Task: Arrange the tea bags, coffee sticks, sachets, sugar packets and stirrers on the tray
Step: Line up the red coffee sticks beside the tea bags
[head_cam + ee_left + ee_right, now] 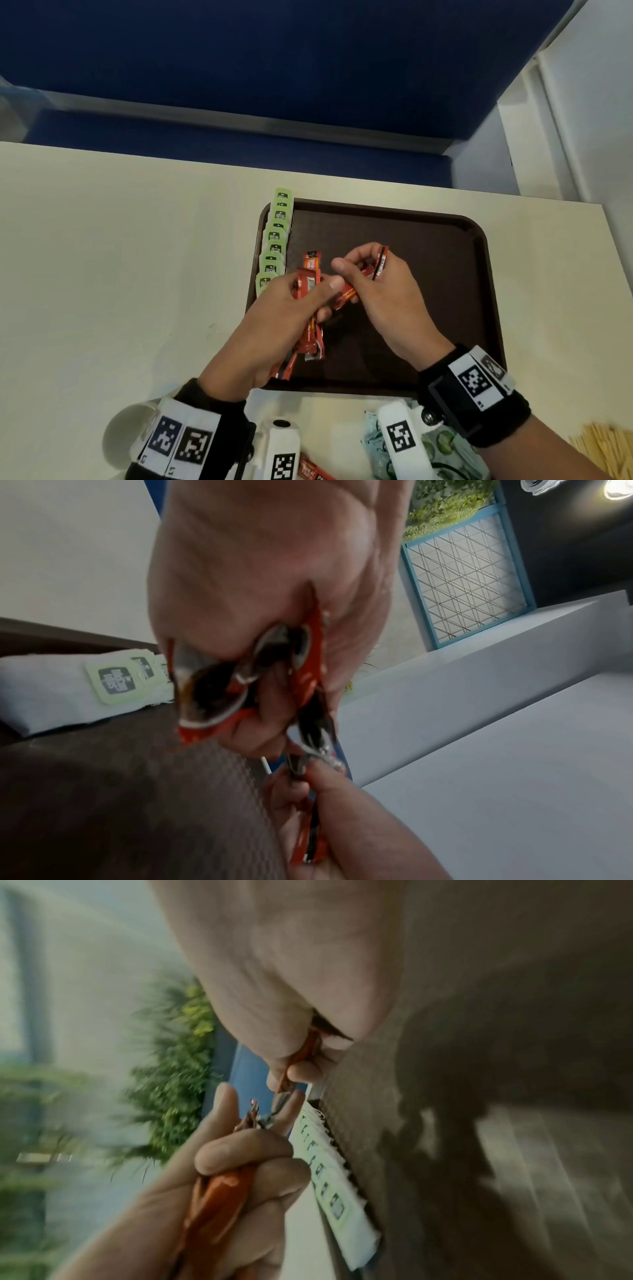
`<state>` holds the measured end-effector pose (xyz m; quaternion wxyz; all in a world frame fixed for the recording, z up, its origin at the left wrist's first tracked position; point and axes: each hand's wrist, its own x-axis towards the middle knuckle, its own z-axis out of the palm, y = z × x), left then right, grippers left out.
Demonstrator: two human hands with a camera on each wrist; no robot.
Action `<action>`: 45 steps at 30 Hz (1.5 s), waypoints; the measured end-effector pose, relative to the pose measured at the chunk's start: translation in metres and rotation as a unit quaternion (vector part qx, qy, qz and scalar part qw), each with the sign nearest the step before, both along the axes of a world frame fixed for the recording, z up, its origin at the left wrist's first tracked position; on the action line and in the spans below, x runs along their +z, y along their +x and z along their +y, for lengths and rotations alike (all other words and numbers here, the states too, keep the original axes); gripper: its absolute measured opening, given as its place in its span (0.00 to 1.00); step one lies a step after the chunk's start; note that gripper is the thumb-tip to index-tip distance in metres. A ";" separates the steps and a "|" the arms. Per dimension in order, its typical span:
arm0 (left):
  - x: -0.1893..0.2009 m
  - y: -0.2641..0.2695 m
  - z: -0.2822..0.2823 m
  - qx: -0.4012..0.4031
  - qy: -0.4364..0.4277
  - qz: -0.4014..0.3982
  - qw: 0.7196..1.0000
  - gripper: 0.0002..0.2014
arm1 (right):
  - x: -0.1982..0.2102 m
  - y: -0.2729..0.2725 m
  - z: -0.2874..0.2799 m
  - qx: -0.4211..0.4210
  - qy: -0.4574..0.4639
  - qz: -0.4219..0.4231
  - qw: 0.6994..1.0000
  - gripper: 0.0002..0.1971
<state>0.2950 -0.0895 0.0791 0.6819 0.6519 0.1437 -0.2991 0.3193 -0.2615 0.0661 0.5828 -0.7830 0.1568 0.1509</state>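
Note:
Over the dark brown tray (445, 308) my left hand (291, 308) grips a bundle of red coffee sticks (310, 284), their lower ends fanning out below my palm (212, 696). My right hand (373, 274) pinches a single red coffee stick (381, 262) beside the bundle and holds it up above the tray, and this stick (301, 1053) also shows in the right wrist view. A row of green-labelled tea bags (274, 246) overlaps along the tray's left rim (113, 680) (329, 1177).
The tray sits on a cream table (120, 257) with a blue partition (274, 68) behind. Near the front edge lie pale green sachets (442, 448), a red packet (311, 471), wooden stirrers (606, 445) at the right, and a white cup (126, 435) at the left.

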 end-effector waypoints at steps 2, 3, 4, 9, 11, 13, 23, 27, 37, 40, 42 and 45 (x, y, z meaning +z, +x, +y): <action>-0.003 -0.001 -0.002 -0.029 0.015 0.002 0.999 0.14 | -0.001 0.004 -0.001 0.024 -0.023 -0.002 0.999 0.12; -0.004 -0.001 -0.003 -0.033 0.027 -0.003 0.999 0.14 | -0.001 0.005 -0.001 0.015 0.015 0.015 1.000 0.13; -0.005 -0.002 -0.004 -0.028 0.035 -0.007 0.999 0.16 | -0.001 0.006 0.000 -0.014 0.084 0.042 0.995 0.16; -0.010 -0.004 -0.004 0.079 -0.020 0.043 0.996 0.14 | 0.004 0.012 -0.008 -0.163 0.265 0.134 0.941 0.23; -0.009 -0.003 -0.002 0.109 -0.047 0.059 0.991 0.14 | 0.002 0.014 -0.013 -0.170 0.297 0.175 0.923 0.25; -0.009 -0.002 0.001 0.125 -0.060 0.060 0.989 0.15 | 0.004 0.015 -0.016 -0.143 0.352 0.233 0.895 0.27; -0.008 0.004 0.012 0.151 -0.036 0.025 0.988 0.15 | 0.011 0.009 -0.017 -0.055 0.437 0.240 0.865 0.20; -0.008 0.004 0.011 0.134 -0.006 0.009 0.991 0.15 | 0.018 0.005 -0.004 0.053 0.204 0.148 0.966 0.13; -0.004 0.006 0.010 0.111 0.003 0.000 0.994 0.15 | 0.021 0.003 0.005 -0.044 0.293 0.078 0.952 0.13; -0.002 0.008 0.010 0.151 0.019 -0.021 0.988 0.16 | 0.028 0.000 0.004 0.035 0.114 -0.011 0.993 0.10; 0.000 0.007 0.007 0.166 0.016 -0.053 0.985 0.16 | 0.027 -0.003 0.005 0.111 -0.017 -0.095 0.989 0.07; 0.002 0.006 0.001 0.179 0.024 -0.099 0.979 0.14 | 0.020 -0.010 0.011 0.191 -0.125 -0.162 0.960 0.04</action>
